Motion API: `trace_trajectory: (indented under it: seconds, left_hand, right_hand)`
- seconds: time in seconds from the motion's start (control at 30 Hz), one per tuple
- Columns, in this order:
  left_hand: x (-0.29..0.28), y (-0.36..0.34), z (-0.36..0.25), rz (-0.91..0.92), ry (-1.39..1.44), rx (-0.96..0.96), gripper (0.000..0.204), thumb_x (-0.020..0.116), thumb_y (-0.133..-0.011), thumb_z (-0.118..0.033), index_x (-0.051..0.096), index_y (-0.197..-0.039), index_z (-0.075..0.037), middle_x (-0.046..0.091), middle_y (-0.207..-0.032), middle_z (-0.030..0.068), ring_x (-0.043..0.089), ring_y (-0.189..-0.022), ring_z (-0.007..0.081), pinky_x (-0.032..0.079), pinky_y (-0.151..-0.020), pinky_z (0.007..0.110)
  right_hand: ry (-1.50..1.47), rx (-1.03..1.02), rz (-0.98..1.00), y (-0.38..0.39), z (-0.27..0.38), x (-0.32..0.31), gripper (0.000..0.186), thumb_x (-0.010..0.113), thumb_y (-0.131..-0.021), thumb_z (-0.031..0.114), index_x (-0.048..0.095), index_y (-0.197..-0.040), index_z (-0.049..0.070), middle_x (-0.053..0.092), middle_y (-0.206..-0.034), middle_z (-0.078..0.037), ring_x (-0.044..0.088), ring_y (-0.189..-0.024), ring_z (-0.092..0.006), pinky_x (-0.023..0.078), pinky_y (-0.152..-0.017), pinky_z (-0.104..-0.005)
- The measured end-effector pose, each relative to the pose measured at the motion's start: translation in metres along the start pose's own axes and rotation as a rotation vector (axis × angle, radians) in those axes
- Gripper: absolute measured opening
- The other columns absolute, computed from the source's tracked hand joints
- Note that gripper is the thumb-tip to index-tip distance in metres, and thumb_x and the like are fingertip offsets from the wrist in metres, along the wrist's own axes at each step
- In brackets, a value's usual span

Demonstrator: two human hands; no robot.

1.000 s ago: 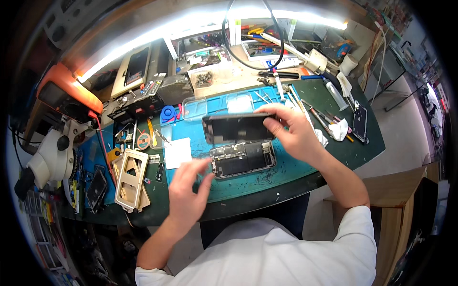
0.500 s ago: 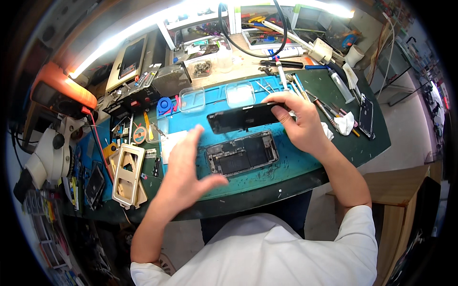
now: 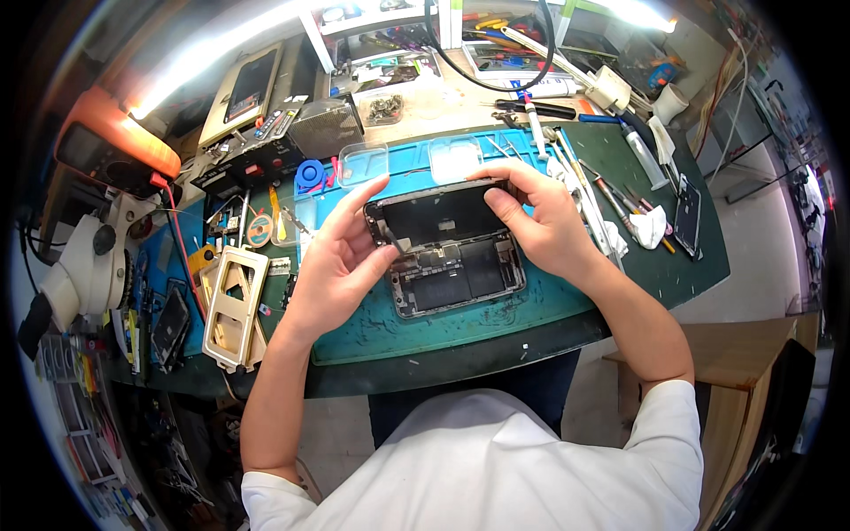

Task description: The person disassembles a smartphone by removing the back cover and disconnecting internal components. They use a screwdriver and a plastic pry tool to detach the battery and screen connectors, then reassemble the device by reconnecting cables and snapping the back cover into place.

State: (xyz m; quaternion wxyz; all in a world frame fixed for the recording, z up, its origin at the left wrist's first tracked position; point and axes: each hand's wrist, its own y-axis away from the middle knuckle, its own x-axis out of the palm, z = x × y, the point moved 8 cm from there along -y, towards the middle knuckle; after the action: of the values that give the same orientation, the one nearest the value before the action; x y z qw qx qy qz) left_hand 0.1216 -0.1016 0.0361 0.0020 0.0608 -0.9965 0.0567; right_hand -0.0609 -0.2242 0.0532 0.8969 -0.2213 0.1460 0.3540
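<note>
Pinching the dark screen panel (image 3: 434, 215) at its right end, the right hand (image 3: 553, 221) is resting its thumb on the inner face, with fingers reaching behind. The left hand (image 3: 329, 270) is curving around the left end; whether it is gripping or only touching, I cannot tell. The panel is leaning above the far edge of the opened phone body (image 3: 456, 281), which is lying flat on the blue mat (image 3: 416, 341). Probably this tilt is leaving the inside parts visible to the person. The panel is hiding its outer face and some fingertips. Near the left thumb, whether any cable is joining panel and body is hard to make out.
</note>
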Motion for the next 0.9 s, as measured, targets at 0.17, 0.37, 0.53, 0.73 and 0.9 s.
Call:
trace_trajectory:
  seconds: [0.17, 0.37, 0.53, 0.73, 0.9]
  left_hand:
    - [-0.011, 0.005, 0.007, 0.012, -0.007, -0.054, 0.069, 0.062, -0.1, 0.008, 0.036, -0.163, -0.004, 0.065, -0.128, 0.0082, 0.063, -0.12, 0.0122, 0.05, -0.103, 0.028]
    - [-0.008, 0.007, -0.005, -0.013, 0.072, -0.005, 0.066, 0.064, -0.101, 0.005, 0.038, -0.161, -0.003, 0.066, -0.121, 0.0051, 0.063, -0.115, 0.0095, 0.05, -0.098, 0.025]
    - [-0.015, 0.01, 0.001, -0.012, 0.049, -0.05, 0.056, 0.064, -0.102, 0.004, 0.047, -0.155, -0.002, 0.069, -0.124, 0.0056, 0.064, -0.115, 0.0086, 0.052, -0.095, 0.022]
    - [-0.013, 0.006, 0.003, -0.063, 0.113, -0.036, 0.051, 0.066, -0.102, 0.001, 0.051, -0.151, 0.001, 0.07, -0.128, 0.0086, 0.065, -0.117, 0.0109, 0.052, -0.1, 0.026]
    - [-0.012, 0.007, 0.006, -0.073, 0.163, -0.079, 0.047, 0.067, -0.102, -0.001, 0.055, -0.147, 0.004, 0.07, -0.132, 0.0116, 0.066, -0.119, 0.0134, 0.053, -0.105, 0.029]
  right_hand:
    - [-0.079, 0.082, 0.036, 0.001, -0.006, 0.002, 0.024, 0.063, -0.105, 0.008, 0.068, -0.127, 0.003, 0.07, -0.1, -0.002, 0.06, -0.087, -0.0067, 0.05, -0.078, -0.0248]
    - [-0.347, 0.156, 0.033, 0.006, -0.019, 0.003, 0.024, 0.064, -0.105, 0.009, 0.069, -0.126, 0.0, 0.072, -0.098, 0.0, 0.064, -0.084, -0.003, 0.053, -0.074, -0.0218]
    - [-0.346, 0.146, 0.043, 0.006, -0.014, 0.007, 0.023, 0.064, -0.105, 0.009, 0.069, -0.126, -0.001, 0.073, -0.098, 0.0, 0.064, -0.086, -0.0029, 0.054, -0.076, -0.0211]
    - [-0.307, 0.141, 0.048, 0.006, -0.011, 0.005, 0.024, 0.065, -0.104, 0.008, 0.069, -0.126, -0.001, 0.074, -0.102, -0.002, 0.066, -0.088, -0.0045, 0.054, -0.079, -0.0223]
    - [-0.229, 0.159, 0.055, 0.009, -0.017, 0.003, 0.024, 0.065, -0.103, 0.007, 0.07, -0.125, 0.0, 0.069, -0.098, -0.001, 0.06, -0.085, -0.0033, 0.049, -0.074, -0.0218]
